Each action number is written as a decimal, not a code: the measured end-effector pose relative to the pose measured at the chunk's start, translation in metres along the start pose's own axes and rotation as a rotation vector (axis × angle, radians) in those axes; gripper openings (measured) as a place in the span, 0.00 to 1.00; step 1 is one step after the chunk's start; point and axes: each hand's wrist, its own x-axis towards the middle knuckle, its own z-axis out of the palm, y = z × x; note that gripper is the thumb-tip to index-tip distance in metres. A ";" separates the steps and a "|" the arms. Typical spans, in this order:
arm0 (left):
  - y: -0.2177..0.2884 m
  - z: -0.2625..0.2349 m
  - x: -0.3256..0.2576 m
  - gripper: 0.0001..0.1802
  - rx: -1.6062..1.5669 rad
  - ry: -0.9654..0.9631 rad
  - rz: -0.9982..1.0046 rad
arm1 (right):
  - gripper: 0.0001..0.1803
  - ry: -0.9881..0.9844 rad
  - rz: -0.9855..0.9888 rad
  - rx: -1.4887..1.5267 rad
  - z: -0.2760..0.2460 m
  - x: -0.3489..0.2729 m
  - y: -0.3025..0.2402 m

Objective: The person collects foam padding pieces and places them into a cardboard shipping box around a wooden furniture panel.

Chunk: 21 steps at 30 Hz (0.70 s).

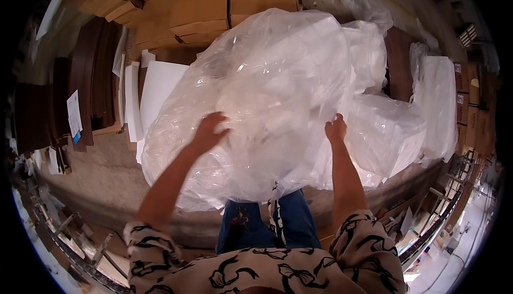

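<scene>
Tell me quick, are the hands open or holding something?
Left hand: open, over the clear plastic.
Right hand: closed, apparently pinching the same clear plastic.

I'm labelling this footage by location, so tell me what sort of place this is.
Probably a warehouse or packing area: brown cardboard boxes are stacked beyond the person, dark brown flat panels stand at the left, and a big bundle in clear plastic film lies in front.

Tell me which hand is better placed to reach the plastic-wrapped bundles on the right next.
Probably the right hand: it is at the right side of the big clear plastic mound, close to the wrapped bundles. The left hand is open over the mound's left half, farther away.
</scene>
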 end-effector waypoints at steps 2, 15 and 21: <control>0.049 0.058 0.027 0.23 0.035 -0.121 0.161 | 0.06 0.166 -0.147 0.098 -0.008 0.005 0.013; 0.177 0.106 0.053 0.10 0.850 -0.488 0.323 | 0.12 -0.006 -0.863 0.360 -0.124 -0.001 0.002; 0.239 0.062 0.042 0.15 0.128 -0.758 -0.169 | 0.13 -0.471 -1.384 -0.139 -0.107 0.001 -0.091</control>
